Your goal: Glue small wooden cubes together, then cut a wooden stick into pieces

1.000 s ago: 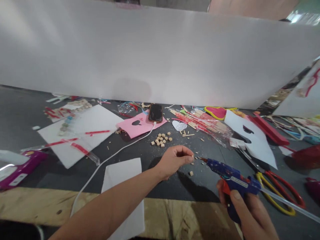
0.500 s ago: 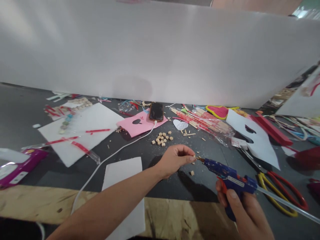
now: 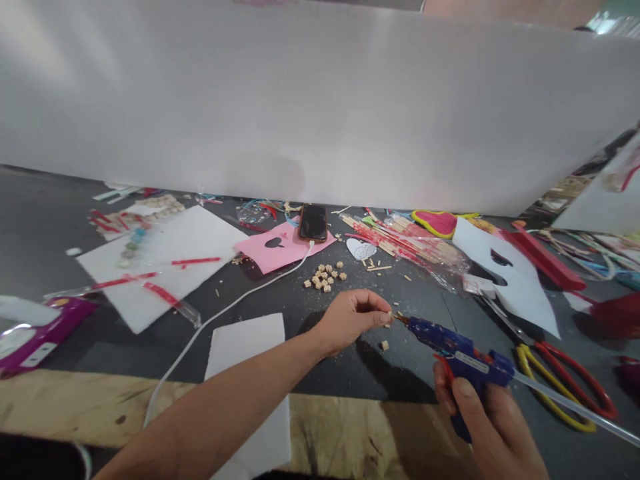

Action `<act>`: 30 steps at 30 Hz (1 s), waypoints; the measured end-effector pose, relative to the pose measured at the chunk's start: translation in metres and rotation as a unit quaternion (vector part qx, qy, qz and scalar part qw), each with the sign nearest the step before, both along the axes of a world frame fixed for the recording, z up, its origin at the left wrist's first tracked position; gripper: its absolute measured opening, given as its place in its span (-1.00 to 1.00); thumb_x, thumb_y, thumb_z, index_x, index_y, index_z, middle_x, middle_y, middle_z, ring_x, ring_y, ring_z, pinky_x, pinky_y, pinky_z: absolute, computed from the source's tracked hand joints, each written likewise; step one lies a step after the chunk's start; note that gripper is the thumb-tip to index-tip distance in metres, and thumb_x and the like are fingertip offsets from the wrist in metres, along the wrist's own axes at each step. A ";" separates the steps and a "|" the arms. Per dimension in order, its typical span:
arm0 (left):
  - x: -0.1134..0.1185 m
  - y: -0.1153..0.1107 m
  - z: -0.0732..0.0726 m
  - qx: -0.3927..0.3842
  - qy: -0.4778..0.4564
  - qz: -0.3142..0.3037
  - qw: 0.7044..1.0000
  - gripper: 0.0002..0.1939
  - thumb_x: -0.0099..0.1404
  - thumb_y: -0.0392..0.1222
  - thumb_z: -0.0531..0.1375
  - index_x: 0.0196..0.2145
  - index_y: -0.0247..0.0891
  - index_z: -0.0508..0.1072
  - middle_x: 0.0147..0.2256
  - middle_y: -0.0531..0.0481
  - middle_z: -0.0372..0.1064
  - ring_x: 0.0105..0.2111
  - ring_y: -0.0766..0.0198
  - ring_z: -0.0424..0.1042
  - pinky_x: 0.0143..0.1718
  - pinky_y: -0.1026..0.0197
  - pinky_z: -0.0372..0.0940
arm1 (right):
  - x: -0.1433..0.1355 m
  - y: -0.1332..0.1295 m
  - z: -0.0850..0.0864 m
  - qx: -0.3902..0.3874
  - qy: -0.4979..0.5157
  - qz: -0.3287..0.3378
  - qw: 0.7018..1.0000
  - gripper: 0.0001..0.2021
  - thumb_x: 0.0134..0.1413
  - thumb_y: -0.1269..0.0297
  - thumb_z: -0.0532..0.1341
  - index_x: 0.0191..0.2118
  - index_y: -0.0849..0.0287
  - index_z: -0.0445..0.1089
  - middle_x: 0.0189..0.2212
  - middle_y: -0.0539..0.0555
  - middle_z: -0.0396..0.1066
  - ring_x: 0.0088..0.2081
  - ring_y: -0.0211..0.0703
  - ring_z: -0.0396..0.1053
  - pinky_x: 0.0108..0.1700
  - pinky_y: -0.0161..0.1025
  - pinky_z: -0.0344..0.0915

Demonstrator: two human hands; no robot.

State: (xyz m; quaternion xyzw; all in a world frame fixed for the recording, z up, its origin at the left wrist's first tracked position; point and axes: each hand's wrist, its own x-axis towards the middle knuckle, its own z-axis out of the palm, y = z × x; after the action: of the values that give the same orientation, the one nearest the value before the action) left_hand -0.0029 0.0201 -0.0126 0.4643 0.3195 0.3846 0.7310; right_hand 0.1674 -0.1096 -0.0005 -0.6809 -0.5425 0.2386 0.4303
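Note:
My right hand is wrapped round the handle of a blue glue gun, with a long clear glue stick coming out of its back end. The gun's nozzle points left, right by the fingertips of my left hand. Thumb and forefinger of that hand pinch a tiny pale piece, mostly hidden by the fingers. On the dark table below lies one small wooden piece. Just beyond my left hand is a cluster of similar small wooden pieces.
A phone on a white cable rests on pink paper. Scissors with red and yellow handles lie at right, below a white cut-out sheet. Wooden sticks lie farther back, before a white panel. A white board sits under my left forearm.
Almost nothing differs. My left fingertips have shifted very slightly, still beside the nozzle; the glue gun stays in my right hand.

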 end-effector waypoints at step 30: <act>0.000 0.001 0.000 -0.012 -0.017 0.008 1.000 -0.73 -0.11 -0.15 0.36 -0.46 -0.34 0.45 -0.52 0.06 0.39 -0.51 0.41 0.31 -0.40 0.33 0.17 | 0.008 -0.001 -0.002 -0.029 0.061 -0.025 0.997 -0.69 0.04 0.01 0.11 -0.29 0.16 0.36 -0.54 0.02 0.37 -0.47 -0.19 0.31 -0.43 -0.31 0.28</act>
State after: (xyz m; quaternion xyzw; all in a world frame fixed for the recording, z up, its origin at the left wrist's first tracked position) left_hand -0.0028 0.0209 -0.0127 0.4464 0.3158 0.3942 0.7387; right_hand 0.1752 -0.1108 -0.0028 -0.6905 -0.4908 0.2845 0.4488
